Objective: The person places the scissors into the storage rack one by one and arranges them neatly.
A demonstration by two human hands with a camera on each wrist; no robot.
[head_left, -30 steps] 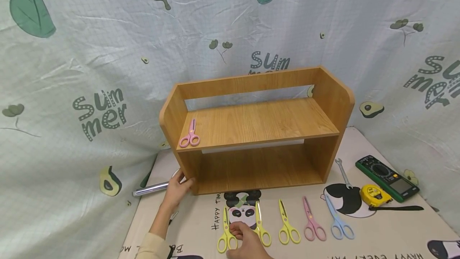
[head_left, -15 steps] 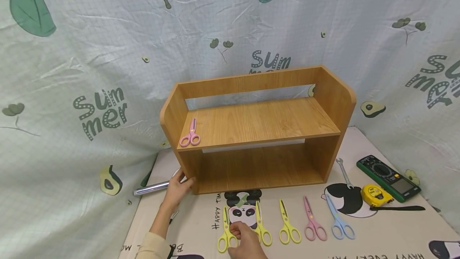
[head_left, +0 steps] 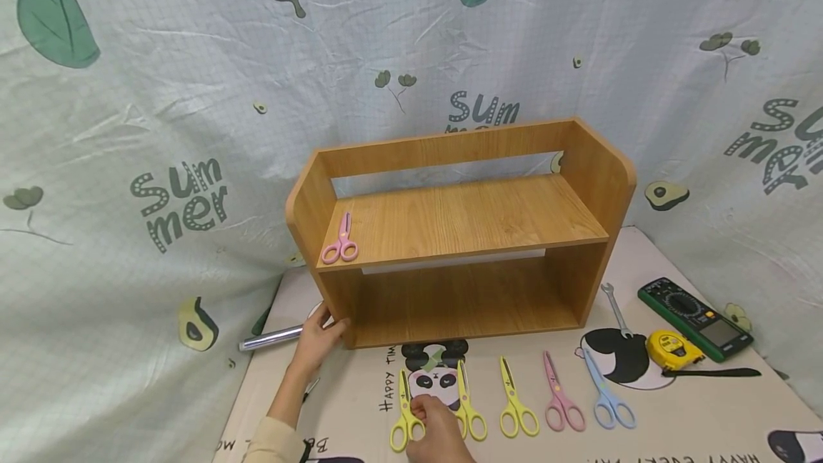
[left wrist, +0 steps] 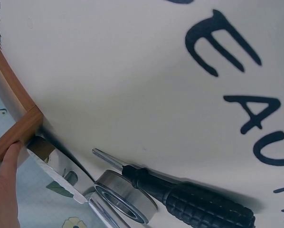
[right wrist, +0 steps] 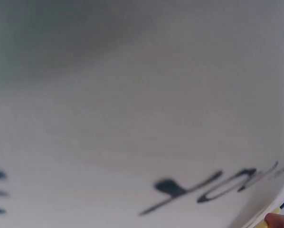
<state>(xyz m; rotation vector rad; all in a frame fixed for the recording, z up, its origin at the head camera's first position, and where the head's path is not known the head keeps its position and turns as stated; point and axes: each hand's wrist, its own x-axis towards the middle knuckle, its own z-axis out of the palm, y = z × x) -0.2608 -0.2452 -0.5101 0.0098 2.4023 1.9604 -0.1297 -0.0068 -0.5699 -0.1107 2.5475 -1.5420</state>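
A wooden two-tier shelf (head_left: 476, 220) stands at the back, with pink scissors (head_left: 341, 240) lying at the left end of its upper board. My left hand (head_left: 315, 341) grips the lower front edge of the shelf's left side panel. In the left wrist view, a finger rests against the wood. My right hand (head_left: 439, 434) is curled at the handle of the leftmost yellow scissors (head_left: 400, 426), thumb and fingers at the right loop. Right of this hand lie yellow scissors (head_left: 472, 416) partly hidden by it, more yellow scissors (head_left: 511, 406), pink scissors (head_left: 561, 402) and blue scissors (head_left: 607, 399).
A wrench (head_left: 617, 309), a tape measure (head_left: 670, 350), a thin black tool (head_left: 720, 372) and a green multimeter (head_left: 694, 316) lie at right. Beside my left hand are a metal tube (head_left: 270, 338), a metal bearing ring (left wrist: 125, 197) and a black-handled screwdriver (left wrist: 203, 204).
My right hand has turned and shifted slightly at the leftmost yellow scissors. The left hand, the shelf and the scissors stay where they were.
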